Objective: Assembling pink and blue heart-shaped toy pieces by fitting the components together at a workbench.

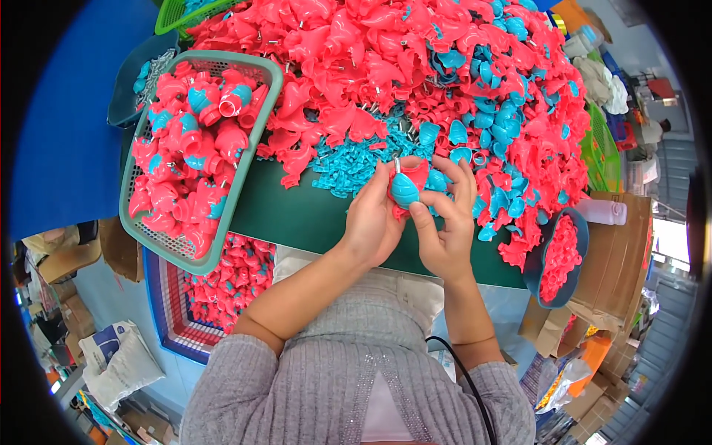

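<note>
In front of my body, above the near edge of the green table, my left hand (372,222) holds a small pink plastic toy part (417,178). A blue rounded shell (405,190) sits on its near side, and a thin metal pin (397,165) sticks up at its top. My right hand (449,230) is closed at the part's right side, thumb and index finger against the blue shell. Behind the right fingers shows another blue shell (437,180). Just beyond both hands lies a pile of small blue plastic pieces (345,165).
A large heap of pink parts (326,67) mixed with blue shells (506,122) covers the far table. At left stands a grey-green basket (256,148) of joined pink-and-blue parts, above a red-and-blue crate (169,319). A dark tub (547,291) holds pink pieces at right, beside cardboard boxes (612,259).
</note>
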A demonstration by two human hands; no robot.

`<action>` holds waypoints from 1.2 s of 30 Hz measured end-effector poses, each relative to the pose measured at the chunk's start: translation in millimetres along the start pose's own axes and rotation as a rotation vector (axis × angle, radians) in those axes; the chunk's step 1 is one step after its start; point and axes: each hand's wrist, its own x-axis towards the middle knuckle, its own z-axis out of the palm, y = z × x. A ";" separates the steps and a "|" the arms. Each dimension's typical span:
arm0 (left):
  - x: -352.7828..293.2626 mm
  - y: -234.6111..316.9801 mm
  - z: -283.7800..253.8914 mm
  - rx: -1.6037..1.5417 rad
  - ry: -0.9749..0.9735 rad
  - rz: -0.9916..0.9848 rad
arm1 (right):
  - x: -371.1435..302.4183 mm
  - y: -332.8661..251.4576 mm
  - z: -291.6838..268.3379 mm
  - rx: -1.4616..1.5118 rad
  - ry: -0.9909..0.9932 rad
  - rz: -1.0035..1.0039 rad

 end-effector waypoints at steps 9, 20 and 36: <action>-0.7 -1.4 1.4 -0.040 -0.043 0.040 | 5.7 -12.9 -3.4 -0.079 -0.031 -0.020; 3.7 -8.5 -13.0 0.022 -0.083 -0.019 | 1.5 -16.2 -5.5 -0.166 -0.019 -0.090; 2.3 1.3 -44.4 0.182 0.097 -0.057 | 39.6 112.3 -10.3 -0.578 0.246 -0.070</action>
